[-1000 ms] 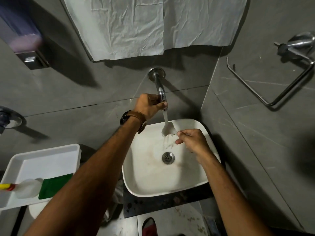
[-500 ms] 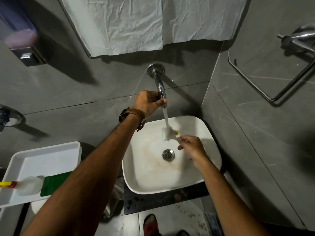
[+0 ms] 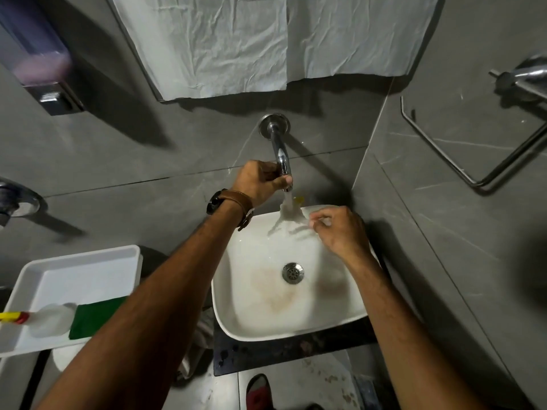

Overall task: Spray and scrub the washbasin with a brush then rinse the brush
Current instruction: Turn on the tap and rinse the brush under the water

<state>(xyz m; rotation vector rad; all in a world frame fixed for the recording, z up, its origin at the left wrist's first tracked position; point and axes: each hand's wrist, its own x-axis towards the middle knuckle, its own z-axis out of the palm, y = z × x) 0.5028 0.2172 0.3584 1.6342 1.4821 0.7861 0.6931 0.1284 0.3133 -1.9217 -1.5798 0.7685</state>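
While water runs from the tap [image 3: 283,170], the brush [image 3: 297,202] is held in the stream at the back rim of the washbasin [image 3: 251,315], pinched by the right hand [image 3: 340,232]; only a yellow tip is clearly seen. The spout is gripped by the closed left hand [image 3: 260,182]. Spraying and scrubbing appear finished, with the spray bottle [image 3: 44,319] laid in the tray [image 3: 74,270], though brownish staining near the drain [image 3: 293,272] is left.

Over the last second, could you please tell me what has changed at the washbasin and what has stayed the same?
The right hand has lifted the brush from low in the basin up toward the back rim, close under the spout, keeping its grip. The left hand stays closed on the tap, and water still runs. The spray bottle and green pad lie unmoved in the white tray.
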